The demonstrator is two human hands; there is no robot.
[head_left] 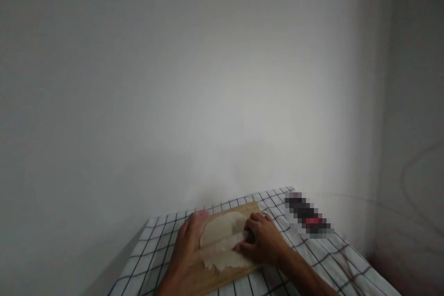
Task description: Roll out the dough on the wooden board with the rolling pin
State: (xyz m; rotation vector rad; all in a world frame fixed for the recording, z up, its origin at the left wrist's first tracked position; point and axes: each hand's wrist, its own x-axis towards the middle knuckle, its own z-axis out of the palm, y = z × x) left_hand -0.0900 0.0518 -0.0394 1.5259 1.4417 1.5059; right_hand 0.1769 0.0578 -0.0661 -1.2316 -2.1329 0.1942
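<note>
A pale rolling pin (224, 243) lies slantwise across a thin sheet of dough (222, 227) on a wooden board (204, 282). My right hand (258, 238) is closed round the pin's right end, with its fingers curled. At the pin's left end is my left hand (190, 233), over the left side of the board; its fingers reach forward and are partly hidden, and it appears to grip the pin. The dough is rounded at the far side and ragged along its near edge (218, 266).
The board rests on a white tablecloth (156, 240) with dark grid lines, its far edge near a pale wall (222, 101). To the right lies a pixelated dark and red item (308, 216). A thin cable (367, 200) runs behind it.
</note>
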